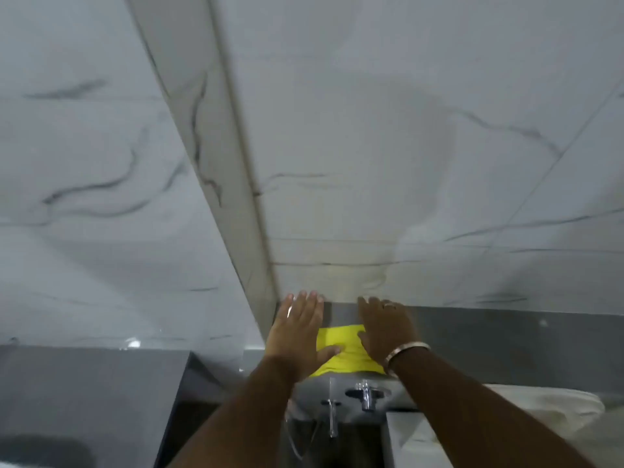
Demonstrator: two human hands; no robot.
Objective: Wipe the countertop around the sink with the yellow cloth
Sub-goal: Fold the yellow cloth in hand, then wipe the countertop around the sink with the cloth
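Nearest the camera, two forearms reach past a chrome faucet (366, 396) to the grey desk (506, 342) ledge under the marble wall (371, 163). The left hand (299, 336) and right hand (388, 332) lie flat with fingers spread, each pressing one side of the yellow cloth (344, 352), which sits on the ledge between them. With palms only resting on its edges, the cloth may bunch or slide off toward the faucet.

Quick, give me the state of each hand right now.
Left hand: open, flat, thumb pressing on the yellow cloth.
Right hand: open, flat, palm resting on the cloth's other edge; not gripping it.
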